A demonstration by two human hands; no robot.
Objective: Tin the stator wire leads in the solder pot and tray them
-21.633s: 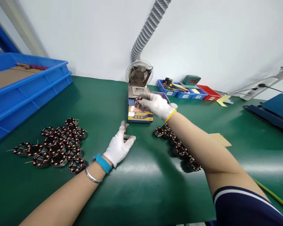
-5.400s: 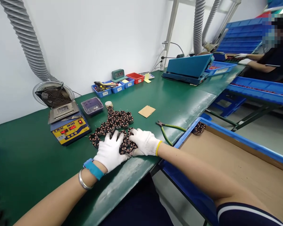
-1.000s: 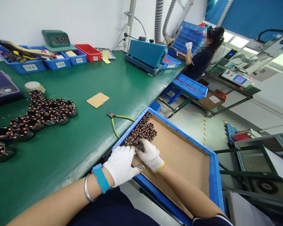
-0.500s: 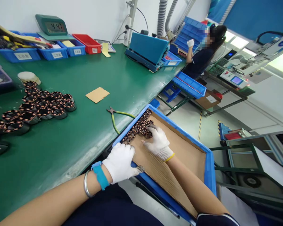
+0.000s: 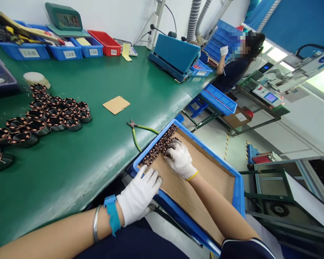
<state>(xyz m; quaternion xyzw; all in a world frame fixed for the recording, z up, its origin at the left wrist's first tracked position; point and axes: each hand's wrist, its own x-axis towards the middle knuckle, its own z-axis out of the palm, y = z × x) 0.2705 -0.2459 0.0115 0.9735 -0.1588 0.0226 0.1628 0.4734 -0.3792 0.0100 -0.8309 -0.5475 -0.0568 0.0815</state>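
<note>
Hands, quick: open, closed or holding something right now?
Left hand: open, at the rim of the tray.
Right hand: curled on the coils; whether it grips one can't be told.

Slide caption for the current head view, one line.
Gloved right hand at copper-wound rings in a cardboard-lined blue tray, left hand at its edge; pliers on the green bench.

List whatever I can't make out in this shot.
All in the head view:
Black-and-copper rings by the right hand: partly hidden by its fingers; grip unclear.
Palm of the left hand: hidden by its back.
Purple bin: cut off by the left edge.
Label on the red bin: too small to read.
</note>
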